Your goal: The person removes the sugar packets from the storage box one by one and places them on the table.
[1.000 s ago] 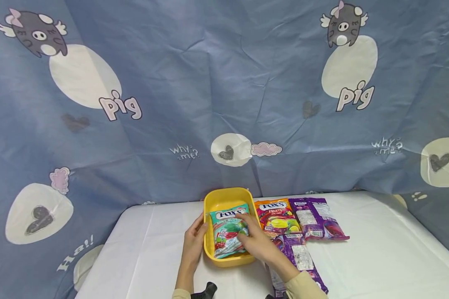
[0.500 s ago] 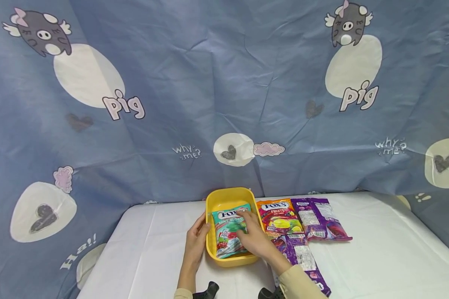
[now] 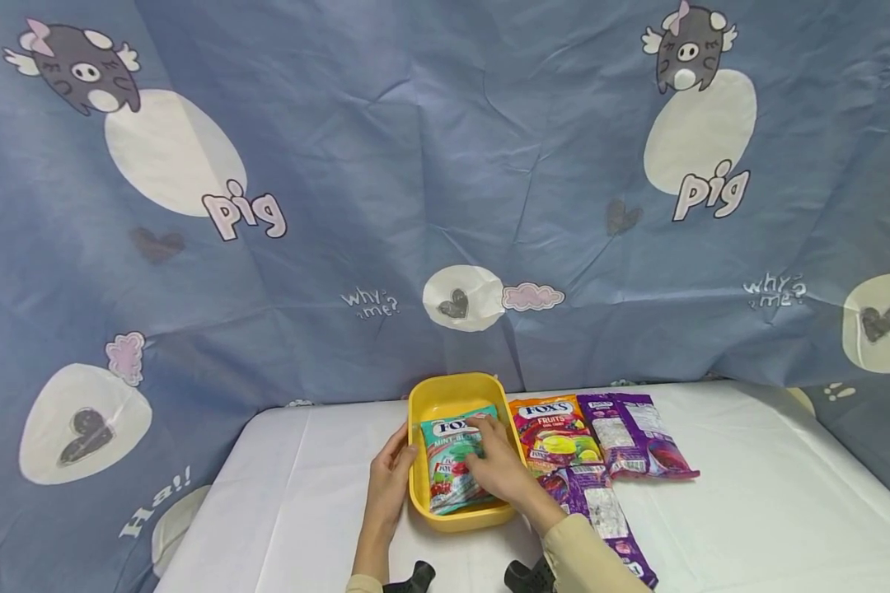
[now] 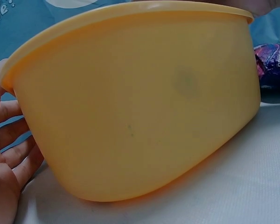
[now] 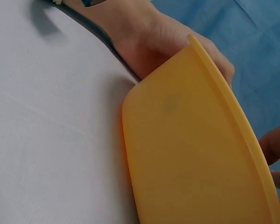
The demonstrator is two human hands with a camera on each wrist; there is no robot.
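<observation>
A yellow plastic tub (image 3: 461,520) stands on the white-covered table, with a teal FOX'S mint candy bag (image 3: 445,469) lying face up inside it. My left hand (image 3: 387,478) rests along the tub's left outer wall. In the left wrist view its fingers (image 4: 19,156) lie fairly straight against the wall, below the rim. Reaching over the tub's right rim, my right hand (image 3: 500,465) touches the bag, thumb and fingers spread on its front. The bag's right part is hidden under this hand. The wrist views show only the tub's outside.
Right of the tub lie an orange FOX'S fruits bag (image 3: 552,432) and a purple candy bag (image 3: 641,436). More purple packaging (image 3: 601,519) lies nearer, partly behind my right forearm. A blue printed curtain (image 3: 326,206) hangs behind the table (image 3: 282,502).
My right hand has shifted slightly left on the teal bag, covering more of its printed name. The left hand stays at the tub's side. The whole view has drifted a little.
</observation>
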